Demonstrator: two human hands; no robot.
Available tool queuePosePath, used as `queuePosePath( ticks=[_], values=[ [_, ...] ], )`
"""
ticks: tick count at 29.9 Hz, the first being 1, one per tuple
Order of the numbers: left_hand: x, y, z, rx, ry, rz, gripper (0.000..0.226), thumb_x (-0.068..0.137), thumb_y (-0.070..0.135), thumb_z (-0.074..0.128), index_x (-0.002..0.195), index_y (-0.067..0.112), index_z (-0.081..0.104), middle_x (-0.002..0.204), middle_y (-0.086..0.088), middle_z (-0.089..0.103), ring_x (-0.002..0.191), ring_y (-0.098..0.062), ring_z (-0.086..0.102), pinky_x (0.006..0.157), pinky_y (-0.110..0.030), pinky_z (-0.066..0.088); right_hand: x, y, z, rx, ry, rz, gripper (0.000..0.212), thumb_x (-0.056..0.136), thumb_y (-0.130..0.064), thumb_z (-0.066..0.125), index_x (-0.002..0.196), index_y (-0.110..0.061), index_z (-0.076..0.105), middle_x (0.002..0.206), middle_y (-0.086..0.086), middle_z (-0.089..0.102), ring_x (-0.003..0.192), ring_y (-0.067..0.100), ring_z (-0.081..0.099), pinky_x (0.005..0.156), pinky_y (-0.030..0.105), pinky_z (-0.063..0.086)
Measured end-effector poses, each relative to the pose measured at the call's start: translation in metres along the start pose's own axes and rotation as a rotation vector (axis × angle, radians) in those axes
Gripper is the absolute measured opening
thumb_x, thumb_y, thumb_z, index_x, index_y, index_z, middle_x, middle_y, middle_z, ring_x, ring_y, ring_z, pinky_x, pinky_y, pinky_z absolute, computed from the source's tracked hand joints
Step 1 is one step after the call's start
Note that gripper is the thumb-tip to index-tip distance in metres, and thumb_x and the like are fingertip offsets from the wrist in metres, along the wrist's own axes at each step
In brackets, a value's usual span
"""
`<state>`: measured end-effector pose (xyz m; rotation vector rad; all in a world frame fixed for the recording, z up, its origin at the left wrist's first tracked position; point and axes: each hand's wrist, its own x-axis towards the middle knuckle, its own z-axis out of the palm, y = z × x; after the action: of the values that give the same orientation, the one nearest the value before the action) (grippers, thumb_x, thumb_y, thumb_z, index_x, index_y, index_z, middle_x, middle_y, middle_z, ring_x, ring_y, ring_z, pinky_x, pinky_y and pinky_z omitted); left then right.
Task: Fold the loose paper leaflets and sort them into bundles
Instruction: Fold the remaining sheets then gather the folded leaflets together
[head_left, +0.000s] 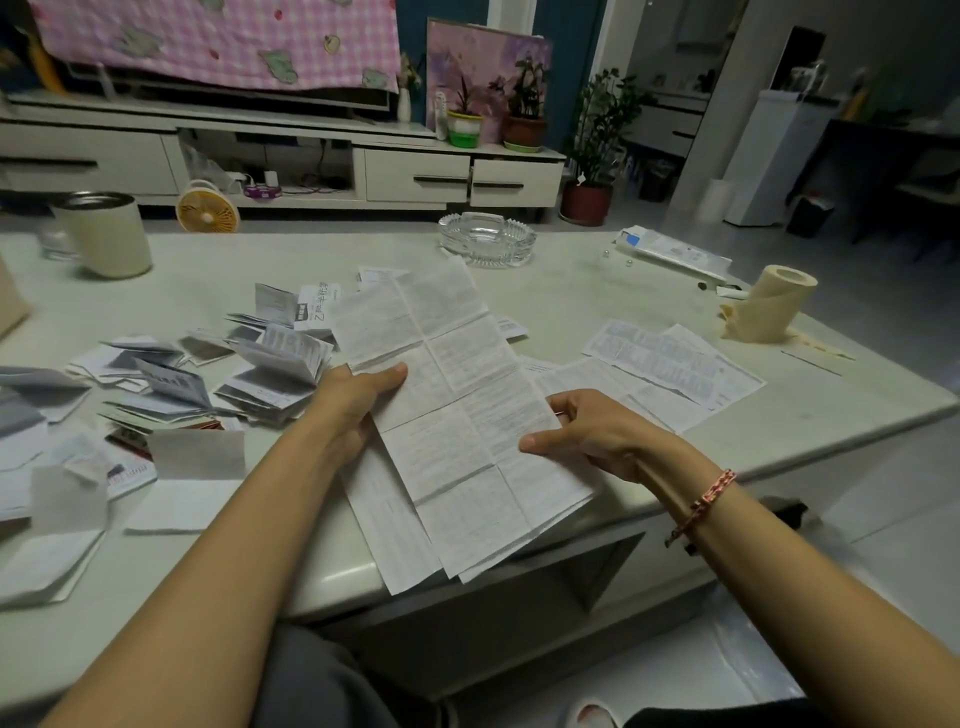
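Leaflet (467, 415), its print unreadable, is pinched by left hand (358, 402) and right hand (587, 436).

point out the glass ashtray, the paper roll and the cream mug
glass ashtray (487, 238), head view, middle of its bowl
paper roll (773, 312), head view, on its side wall
cream mug (110, 240), head view, on its side wall
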<state>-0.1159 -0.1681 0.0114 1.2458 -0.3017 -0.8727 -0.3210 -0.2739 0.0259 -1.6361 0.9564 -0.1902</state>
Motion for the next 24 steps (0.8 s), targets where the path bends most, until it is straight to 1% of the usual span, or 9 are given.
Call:
queuePosePath(
  ticks=[3, 6, 8, 10, 13, 15, 18, 21, 24],
  values=[
    [0.003, 0.001, -0.002, -0.017, 0.037, -0.018, 0.020, 0.079, -0.008, 0.064, 0.093, 0.006, 0.059, 0.085, -0.006, 0.064, 0.075, -0.019, 0.062, 0.068, -0.032, 0.052, 0.000, 0.002, 0.000, 0.078, -0.024, 0.025, 0.040, 0.074, -0.003, 0.073, 0.113, -0.003, 0.060, 0.109, 0.011, 0.069, 0.099, 0.027, 0.067, 0.094, 0.041, 0.051],
    [0.008, 0.004, -0.005, -0.058, 0.101, 0.002, 0.021, 0.076, -0.007, 0.068, 0.087, 0.007, 0.058, 0.085, -0.007, 0.064, 0.071, -0.017, 0.062, 0.060, -0.029, 0.052, -0.004, 0.006, -0.002, 0.033, -0.117, 0.012, 0.038, 0.075, -0.008, 0.073, 0.112, -0.007, 0.063, 0.110, 0.007, 0.070, 0.103, 0.024, 0.066, 0.095, 0.038, 0.049],
    [0.009, 0.005, -0.006, -0.085, 0.114, 0.012, 0.021, 0.075, -0.005, 0.070, 0.087, 0.007, 0.058, 0.083, -0.006, 0.065, 0.070, -0.016, 0.063, 0.052, -0.026, 0.053, -0.006, 0.007, -0.003, 0.034, -0.108, -0.005, 0.035, 0.075, -0.005, 0.072, 0.109, -0.008, 0.064, 0.110, 0.006, 0.070, 0.103, 0.022, 0.066, 0.095, 0.035, 0.049],
    [0.007, 0.005, -0.006, -0.128, 0.058, -0.010, 0.016, 0.078, -0.002, 0.069, 0.087, 0.008, 0.061, 0.076, -0.004, 0.069, 0.067, -0.015, 0.066, 0.052, -0.024, 0.056, -0.006, 0.008, -0.003, 0.083, -0.075, -0.019, 0.033, 0.076, -0.004, 0.071, 0.109, -0.006, 0.064, 0.108, 0.007, 0.070, 0.101, 0.022, 0.067, 0.093, 0.034, 0.051],
    [0.002, 0.000, -0.002, -0.080, -0.088, -0.088, 0.011, 0.080, 0.002, 0.067, 0.089, 0.007, 0.064, 0.073, -0.002, 0.071, 0.066, -0.014, 0.069, 0.063, -0.029, 0.058, -0.008, 0.006, -0.003, 0.103, -0.069, -0.021, 0.037, 0.076, -0.006, 0.070, 0.112, -0.004, 0.061, 0.107, 0.008, 0.070, 0.098, 0.023, 0.068, 0.086, 0.031, 0.053],
    [0.000, -0.002, 0.001, -0.030, -0.066, -0.073, 0.011, 0.080, 0.000, 0.067, 0.087, 0.008, 0.063, 0.074, -0.002, 0.070, 0.064, -0.015, 0.068, 0.059, -0.027, 0.057, -0.011, 0.005, -0.004, 0.107, -0.064, -0.015, 0.036, 0.076, -0.008, 0.070, 0.111, -0.004, 0.061, 0.106, 0.008, 0.071, 0.096, 0.023, 0.068, 0.082, 0.030, 0.055],
    [-0.001, 0.001, 0.005, -0.058, 0.016, -0.012, 0.011, 0.080, 0.000, 0.068, 0.086, 0.008, 0.062, 0.082, -0.003, 0.066, 0.070, -0.015, 0.063, 0.051, -0.021, 0.055, -0.011, 0.005, -0.007, 0.176, 0.013, -0.021, 0.039, 0.071, -0.012, 0.072, 0.107, -0.001, 0.063, 0.104, 0.010, 0.071, 0.096, 0.026, 0.068, 0.086, 0.037, 0.055],
    [-0.003, 0.002, 0.008, -0.099, 0.048, 0.022, 0.012, 0.080, 0.000, 0.068, 0.084, 0.009, 0.062, 0.080, -0.003, 0.065, 0.065, -0.013, 0.064, 0.047, -0.019, 0.053, -0.009, 0.009, -0.006, 0.274, 0.118, -0.023, 0.034, 0.073, -0.012, 0.073, 0.103, 0.002, 0.064, 0.104, 0.014, 0.071, 0.095, 0.028, 0.068, 0.086, 0.039, 0.054],
    [-0.004, 0.002, 0.011, -0.131, 0.097, 0.074, 0.014, 0.079, -0.001, 0.070, 0.085, 0.009, 0.061, 0.081, -0.002, 0.065, 0.067, -0.013, 0.064, 0.056, -0.022, 0.055, -0.008, 0.010, 0.000, 0.389, 0.185, -0.027, 0.030, 0.076, -0.013, 0.072, 0.102, 0.000, 0.065, 0.102, 0.013, 0.071, 0.094, 0.027, 0.068, 0.081, 0.036, 0.056]
  ],
)
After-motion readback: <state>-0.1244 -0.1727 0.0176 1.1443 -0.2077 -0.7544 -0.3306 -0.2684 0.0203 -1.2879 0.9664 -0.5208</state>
